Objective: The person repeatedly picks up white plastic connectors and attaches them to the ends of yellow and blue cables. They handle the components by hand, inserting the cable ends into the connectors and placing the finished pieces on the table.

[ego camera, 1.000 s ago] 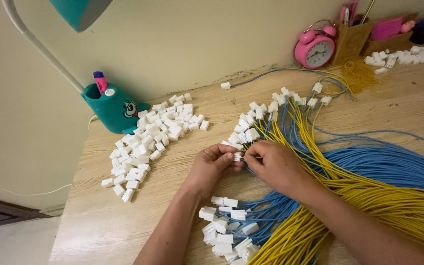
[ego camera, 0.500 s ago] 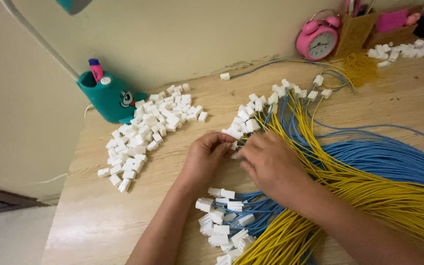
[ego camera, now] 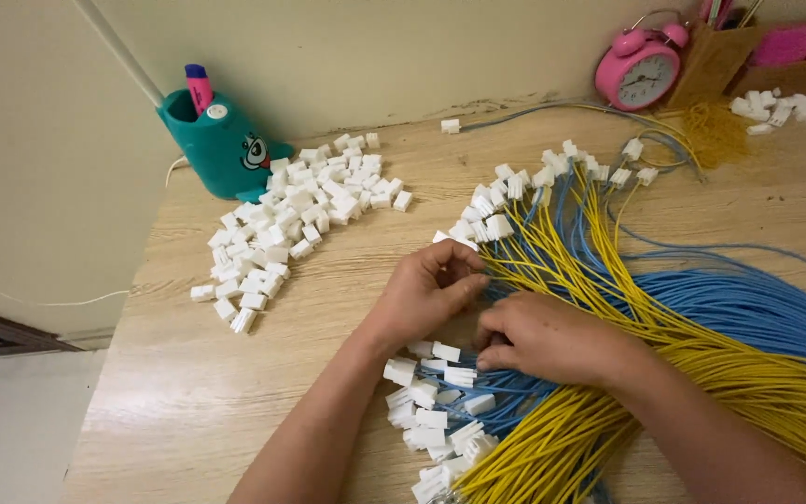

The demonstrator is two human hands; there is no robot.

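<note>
Both hands have dropped lower among the wires [ego camera: 701, 308]: left hand [ego camera: 426, 294] pinches a wire end, right hand [ego camera: 552, 338] curls closed over the strands.

Matt wood-grain table [ego camera: 235, 392], glossy plastic-coated wires [ego camera: 748, 308].

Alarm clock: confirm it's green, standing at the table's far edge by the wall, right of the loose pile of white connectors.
Not quite. The head view shows the alarm clock is pink, not green. It does stand at the table's far edge by the wall, right of the loose pile of white connectors.
</note>
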